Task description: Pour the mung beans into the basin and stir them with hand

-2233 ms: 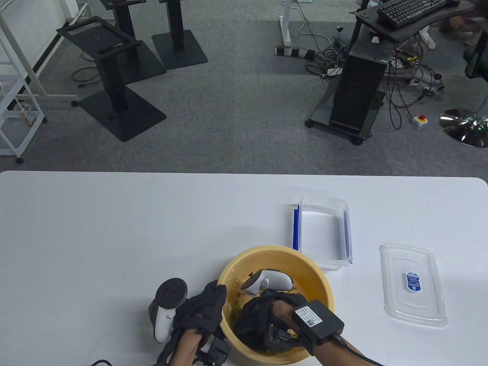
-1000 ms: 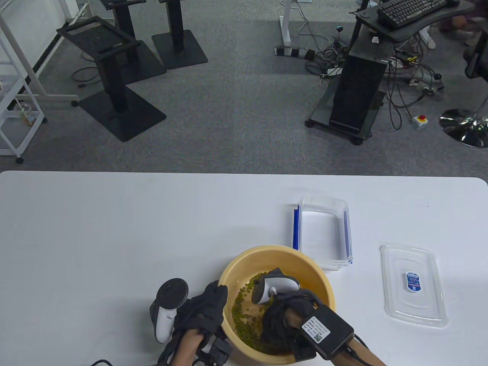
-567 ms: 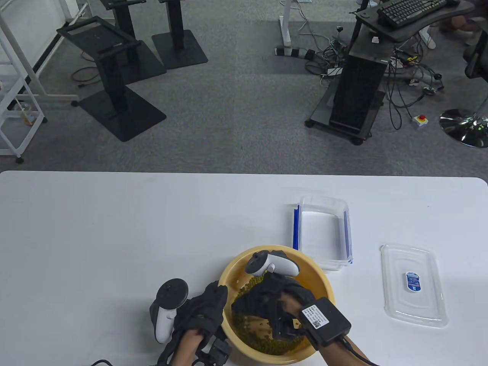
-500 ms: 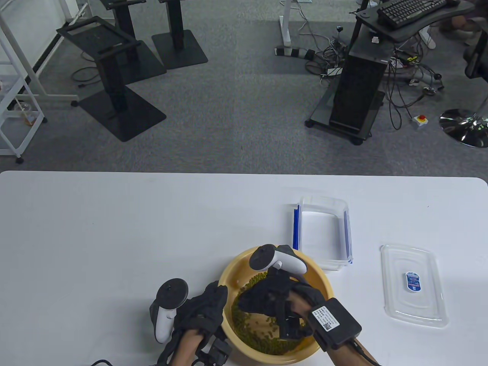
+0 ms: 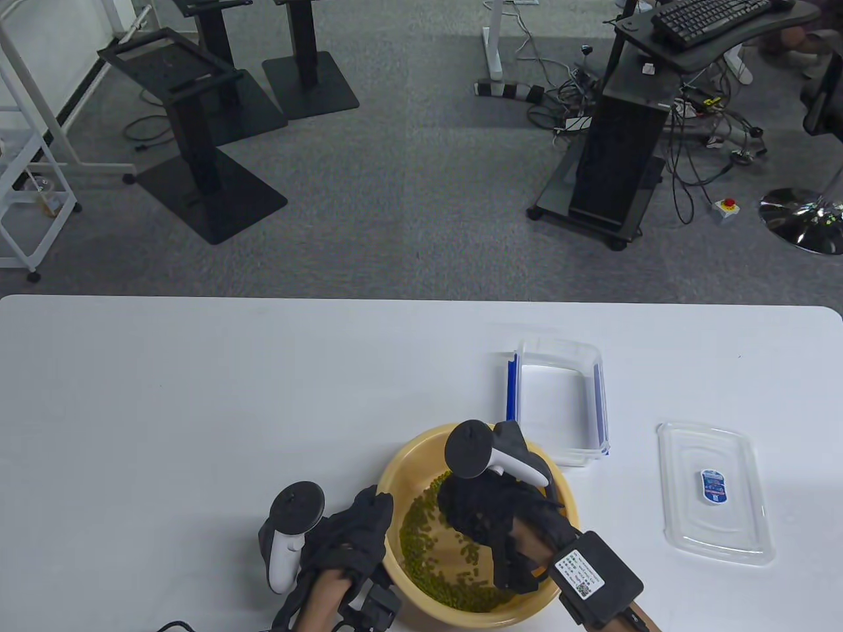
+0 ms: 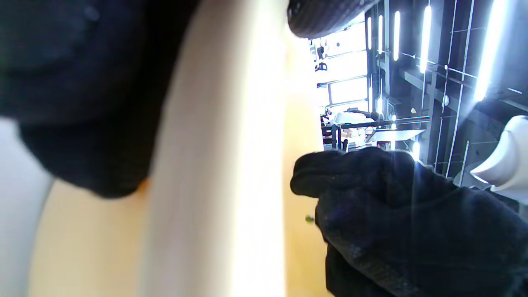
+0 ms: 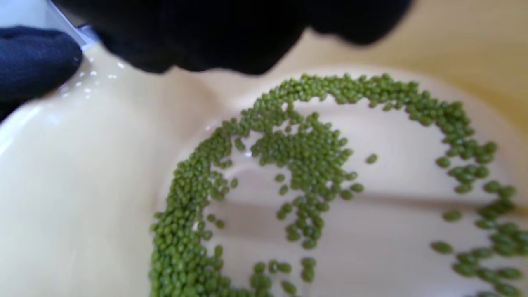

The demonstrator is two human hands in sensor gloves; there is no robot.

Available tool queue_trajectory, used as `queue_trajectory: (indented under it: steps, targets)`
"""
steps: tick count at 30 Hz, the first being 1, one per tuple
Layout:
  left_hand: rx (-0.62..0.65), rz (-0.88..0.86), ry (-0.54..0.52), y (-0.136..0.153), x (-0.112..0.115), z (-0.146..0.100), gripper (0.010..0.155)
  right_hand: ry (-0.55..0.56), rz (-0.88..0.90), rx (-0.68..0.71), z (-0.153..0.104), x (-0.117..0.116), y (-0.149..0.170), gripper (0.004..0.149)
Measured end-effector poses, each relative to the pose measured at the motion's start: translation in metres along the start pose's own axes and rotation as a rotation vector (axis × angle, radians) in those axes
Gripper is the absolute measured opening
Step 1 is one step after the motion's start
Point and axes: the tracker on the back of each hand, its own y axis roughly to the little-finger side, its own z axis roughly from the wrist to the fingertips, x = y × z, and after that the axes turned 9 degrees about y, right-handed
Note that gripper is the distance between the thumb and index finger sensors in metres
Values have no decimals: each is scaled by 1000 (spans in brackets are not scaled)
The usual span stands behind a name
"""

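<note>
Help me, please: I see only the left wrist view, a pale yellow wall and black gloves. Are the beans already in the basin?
Observer: Yes. Small green mung beans lie in a ring on the floor of the round yellow plastic basin.
Operator: Where is the right hand?
Observer: The right hand is inside the basin, over the beans.
Operator: And the box?
Observer: The clear rectangular plastic box stands empty behind the basin; its clear lid lies further right.

Glossy smooth plastic basin (image 5: 560, 484), matt black cloth gloves (image 5: 349, 533)
</note>
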Motion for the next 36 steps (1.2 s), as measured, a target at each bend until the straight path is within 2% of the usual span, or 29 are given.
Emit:
queue_trajectory:
  steps: [4,6,9,12,16,19,22,26,27,28,31,34,35,36]
  targets:
    - [1,3,-2,0,0,0,65,59,94,7,-6,6,2,62]
    - [1,4,-2,0,0,0,65,48,104,29,-8,7,2,69]
    - [1,5,-3,0,0,0,65,-14,95,24,-12,1,3,64]
    - [2,3,-6,0,0,0,66,-142,77,19,-15,-8,7,66]
    - [6,2,-6,1,0,0,66,-196,127,35,-22,-12,11,70]
    - [-9,8,-34,1,-3,-4,67,-174,175,61,-31,-5,14,74]
    - [0,1,-98,-3,-10,-10,68,-95,208,75,-42,6,20,77]
    - [17,77,-268,-13,-26,-25,68,114,243,60,-63,31,41,78]
    - [32,100,-295,-15,-29,-28,68,160,249,52,-67,35,47,78]
    - [65,137,-323,-19,-33,-32,68,254,256,33,-74,42,59,78]
    - [110,203,-368,-26,-35,-38,68,399,274,3,-84,49,83,78]
    - [147,359,-427,-35,-36,-42,69,532,303,-30,-92,52,110,78]
    - [152,439,-469,-39,-36,-45,69,610,310,-48,-96,52,123,78]
    - [150,487,-505,-41,-36,-47,69,640,312,-52,-98,52,127,77]
